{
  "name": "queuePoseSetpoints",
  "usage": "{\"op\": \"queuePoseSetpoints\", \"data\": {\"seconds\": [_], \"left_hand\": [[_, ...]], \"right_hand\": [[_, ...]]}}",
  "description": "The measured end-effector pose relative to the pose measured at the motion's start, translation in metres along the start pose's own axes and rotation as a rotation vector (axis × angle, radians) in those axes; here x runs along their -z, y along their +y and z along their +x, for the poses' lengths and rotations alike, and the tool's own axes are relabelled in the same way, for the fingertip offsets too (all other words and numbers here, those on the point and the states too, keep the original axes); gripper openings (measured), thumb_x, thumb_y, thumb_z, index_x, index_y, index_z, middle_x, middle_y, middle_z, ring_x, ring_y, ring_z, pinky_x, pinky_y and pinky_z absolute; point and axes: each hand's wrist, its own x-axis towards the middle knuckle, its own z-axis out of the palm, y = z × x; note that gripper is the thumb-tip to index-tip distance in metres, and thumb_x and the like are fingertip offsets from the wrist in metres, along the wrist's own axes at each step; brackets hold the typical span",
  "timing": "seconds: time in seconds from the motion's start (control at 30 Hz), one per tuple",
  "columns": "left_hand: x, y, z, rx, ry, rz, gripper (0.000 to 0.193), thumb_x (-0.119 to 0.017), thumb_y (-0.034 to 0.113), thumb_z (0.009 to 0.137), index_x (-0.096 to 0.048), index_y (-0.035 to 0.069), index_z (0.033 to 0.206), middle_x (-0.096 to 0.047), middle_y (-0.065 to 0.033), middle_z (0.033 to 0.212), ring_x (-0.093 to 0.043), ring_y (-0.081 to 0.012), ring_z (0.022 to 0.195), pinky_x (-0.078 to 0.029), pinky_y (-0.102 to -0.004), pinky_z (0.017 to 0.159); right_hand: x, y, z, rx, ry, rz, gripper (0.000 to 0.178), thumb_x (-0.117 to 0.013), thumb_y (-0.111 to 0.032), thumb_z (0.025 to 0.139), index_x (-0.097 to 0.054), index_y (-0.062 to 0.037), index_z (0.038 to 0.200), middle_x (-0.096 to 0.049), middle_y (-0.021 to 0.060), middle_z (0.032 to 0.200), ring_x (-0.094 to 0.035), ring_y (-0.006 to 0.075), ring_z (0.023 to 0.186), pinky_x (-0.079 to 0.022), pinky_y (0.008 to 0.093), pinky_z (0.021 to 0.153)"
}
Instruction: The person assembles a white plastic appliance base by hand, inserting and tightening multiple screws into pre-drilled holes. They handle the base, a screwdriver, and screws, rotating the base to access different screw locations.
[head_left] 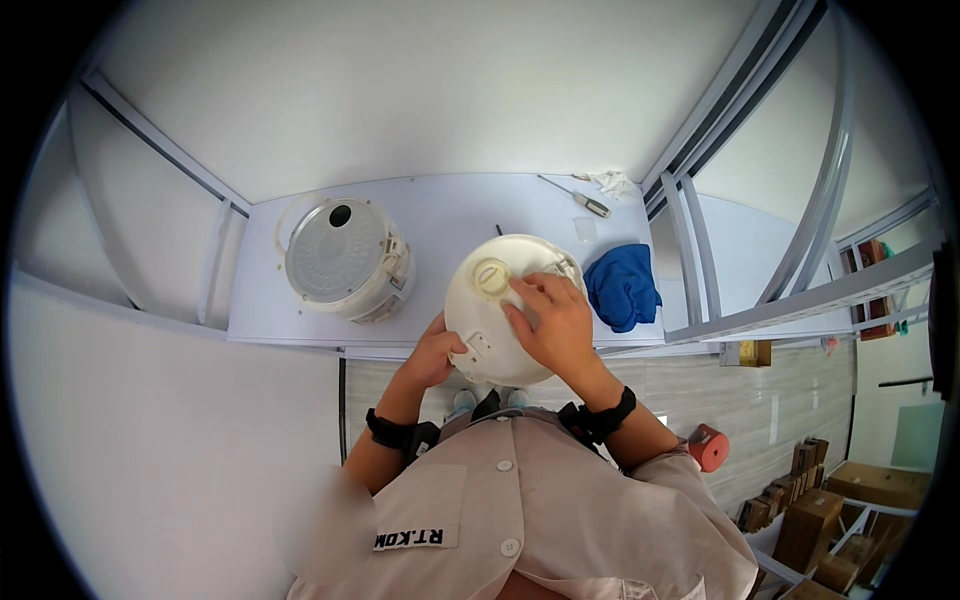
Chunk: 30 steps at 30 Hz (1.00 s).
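Note:
A round white plastic lid (510, 350), like that of a rice cooker, is held tilted up over the table's front edge. My left hand (432, 355) grips its lower left rim, the thumb lying over the inner face near a small slotted panel. Towards the lid's top sits a round cream steam vent cap (490, 278) with a raised bar across it. My right hand (553, 318) reaches over the lid from the right, thumb and fingers curled in at the cap's right edge. At left on the table stands a white rice cooker body (375, 300) with a silvery disc on top.
A crumpled blue cloth (622, 288) lies right of the lid on the white table (440, 215). Farther back are a screwdriver (592, 205) and a white crumpled tissue (612, 184). Metal frame posts flank the table. A red roll (709, 448) and cardboard boxes (808, 530) are on the right.

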Motion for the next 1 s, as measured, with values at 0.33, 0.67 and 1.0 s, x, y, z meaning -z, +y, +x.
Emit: {"op": "queuePoseSetpoints", "data": {"seconds": [0.33,0.67,1.0], "left_hand": [[0.047,-0.017,-0.002,-0.009,0.058,-0.090,0.075,-0.053,0.003,0.074,-0.046,0.001,0.148,-0.060,-0.0153,0.138,-0.063,-0.0303,0.125,-0.055,-0.0424,0.103],[0.097,-0.034,-0.053,0.076,0.236,-0.004,0.075,-0.054,0.009,0.077,-0.043,0.001,0.151,-0.060,-0.0164,0.140,-0.064,-0.0317,0.124,-0.056,-0.0436,0.103],[0.125,-0.072,-0.089,-0.011,0.372,-0.124,0.061,-0.054,0.012,0.084,-0.050,-0.002,0.143,-0.066,-0.0169,0.129,-0.069,-0.0316,0.113,-0.057,-0.0446,0.100]], "right_hand": [[-0.001,0.005,-0.006,0.066,-0.176,0.097,0.027,-0.081,-0.017,0.084,-0.077,-0.0103,0.109,-0.070,0.0089,0.108,-0.068,0.0303,0.100,-0.055,0.0410,0.084],[-0.051,0.079,-0.028,-0.485,-0.164,0.179,0.017,-0.077,-0.018,0.086,-0.073,-0.0088,0.099,-0.070,0.0117,0.096,-0.070,0.0294,0.082,-0.056,0.0422,0.070],[-0.095,0.074,-0.026,-0.430,-0.489,-0.153,0.042,-0.080,-0.022,0.084,-0.064,-0.0077,0.120,-0.066,0.0165,0.112,-0.069,0.0383,0.098,-0.057,0.0483,0.080]]}}
